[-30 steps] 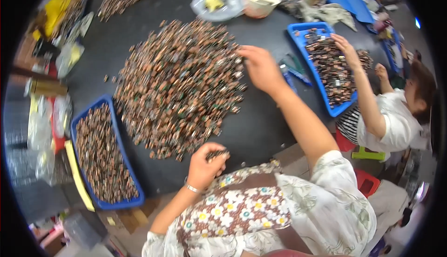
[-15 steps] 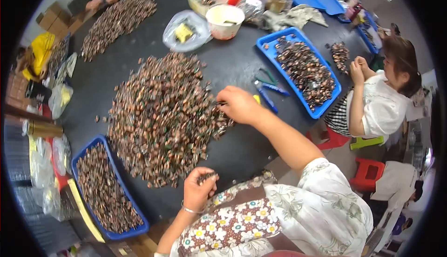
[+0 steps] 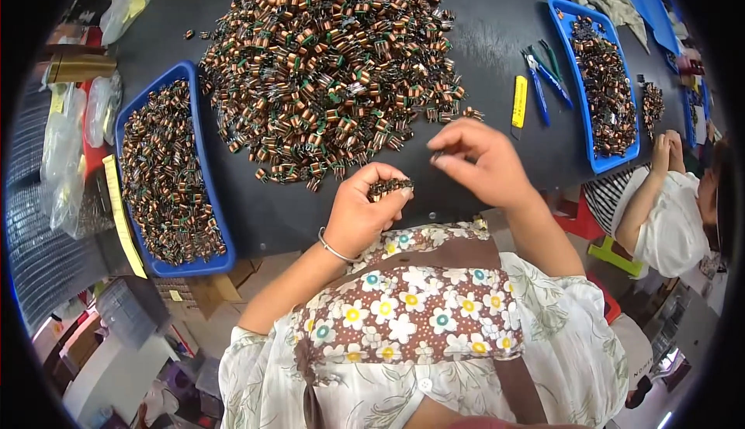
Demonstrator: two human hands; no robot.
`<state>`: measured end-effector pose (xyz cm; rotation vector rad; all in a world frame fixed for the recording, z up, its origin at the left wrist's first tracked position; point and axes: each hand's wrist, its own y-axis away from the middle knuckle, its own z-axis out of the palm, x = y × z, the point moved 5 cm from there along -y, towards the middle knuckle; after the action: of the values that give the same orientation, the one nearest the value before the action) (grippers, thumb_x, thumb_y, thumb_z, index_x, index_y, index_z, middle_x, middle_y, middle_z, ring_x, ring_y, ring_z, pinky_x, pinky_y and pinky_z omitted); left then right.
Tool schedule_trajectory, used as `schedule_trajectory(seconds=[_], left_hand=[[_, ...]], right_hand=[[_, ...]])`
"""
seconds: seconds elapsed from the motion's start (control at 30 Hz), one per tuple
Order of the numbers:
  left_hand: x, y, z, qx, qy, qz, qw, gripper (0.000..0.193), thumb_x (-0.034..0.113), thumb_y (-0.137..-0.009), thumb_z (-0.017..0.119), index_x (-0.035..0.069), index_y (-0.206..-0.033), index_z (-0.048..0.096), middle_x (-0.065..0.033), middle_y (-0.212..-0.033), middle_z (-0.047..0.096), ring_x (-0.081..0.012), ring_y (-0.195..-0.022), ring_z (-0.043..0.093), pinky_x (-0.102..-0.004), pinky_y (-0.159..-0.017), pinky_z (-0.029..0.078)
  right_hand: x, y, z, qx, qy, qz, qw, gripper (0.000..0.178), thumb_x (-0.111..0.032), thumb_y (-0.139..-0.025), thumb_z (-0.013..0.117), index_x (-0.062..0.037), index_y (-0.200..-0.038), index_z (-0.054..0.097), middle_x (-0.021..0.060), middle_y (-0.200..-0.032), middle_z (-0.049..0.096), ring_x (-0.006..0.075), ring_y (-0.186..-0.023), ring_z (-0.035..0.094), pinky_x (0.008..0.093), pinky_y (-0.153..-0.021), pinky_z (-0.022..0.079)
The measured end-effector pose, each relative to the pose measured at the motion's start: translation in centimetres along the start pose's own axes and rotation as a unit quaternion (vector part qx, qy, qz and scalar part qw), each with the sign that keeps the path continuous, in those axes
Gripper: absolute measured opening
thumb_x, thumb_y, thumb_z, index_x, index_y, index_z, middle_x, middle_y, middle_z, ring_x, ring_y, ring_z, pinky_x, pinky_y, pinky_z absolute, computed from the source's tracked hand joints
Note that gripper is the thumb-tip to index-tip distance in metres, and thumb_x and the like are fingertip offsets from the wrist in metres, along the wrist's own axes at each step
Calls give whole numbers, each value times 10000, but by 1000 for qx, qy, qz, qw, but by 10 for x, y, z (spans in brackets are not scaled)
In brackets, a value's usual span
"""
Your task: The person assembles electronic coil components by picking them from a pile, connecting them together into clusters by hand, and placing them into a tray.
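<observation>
L hand (image 3: 365, 204), mid-frame, curled into a loose fist, thumb over the top, w/ a clutch of small coil parts (image 3: 388, 189) in it. R hand (image 3: 485, 165), just right of it: fingers half bent, thumb close to index, narrow gap. Might be a small dark bit at the tips, can't tell for sure. Hands apart, facing each other.

Coil pile (image 3: 334, 72) = upper centre, lower edge just beside L hand. More coils in the L blue tray (image 3: 190, 267) at left of frame, and in the R blue tray (image 3: 578, 79) upper right.

Doing it well, imo: L stays a cup, thumb as lid, firm enough that nothing drops, not so hard that leads bend. Pick w/ R thumb + index tips, one pc at a time, by the body not the pins. Leads prob snag neighbours, so lift, don't drag. Don't overfill L, overflow = strays on the black table (image 3: 481, 41). Work close to the pile's near edge, short reach. Elbow clear of the yellow knife (image 3: 519, 103) and blue-handled pliers (image 3: 538, 95), upper right.
</observation>
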<state>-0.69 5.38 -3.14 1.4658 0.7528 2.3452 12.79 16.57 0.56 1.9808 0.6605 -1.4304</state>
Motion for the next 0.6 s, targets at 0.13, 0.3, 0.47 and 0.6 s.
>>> schedule_trajectory(seconds=[0.13,0.3,0.47,0.6], left_hand=[[-1,2,0,-8,4,-3,1000,144,53,-787,632,37,-906,553,17,-683,544,-16,-514,483,-157,-423,354],[-3,3,-2,-50,20,-10,998,118,26,-805,589,30,-908,532,-57,-788,588,-54,-560,508,-170,-437,372],[-2,8,6,-158,165,-43,973,95,105,-861,510,18,-900,516,-141,-881,592,-139,-643,556,-202,-439,403],[-13,4,6,-215,255,-93,938,264,268,-915,431,24,-858,515,-151,-873,595,-171,-643,580,-214,-416,430]], right_hand=[[4,15,22,-21,-91,35,995,187,17,-764,617,9,-949,597,30,-905,552,69,-788,532,206,-691,444],[11,16,28,-26,-137,56,989,192,7,-772,625,11,-962,590,22,-894,562,64,-796,528,208,-699,443],[14,14,27,-20,-157,58,986,180,7,-773,627,10,-949,591,18,-876,561,67,-788,526,208,-702,443],[-2,18,30,-41,-169,21,984,186,-17,-769,631,7,-950,596,32,-834,585,70,-743,574,214,-651,469]])
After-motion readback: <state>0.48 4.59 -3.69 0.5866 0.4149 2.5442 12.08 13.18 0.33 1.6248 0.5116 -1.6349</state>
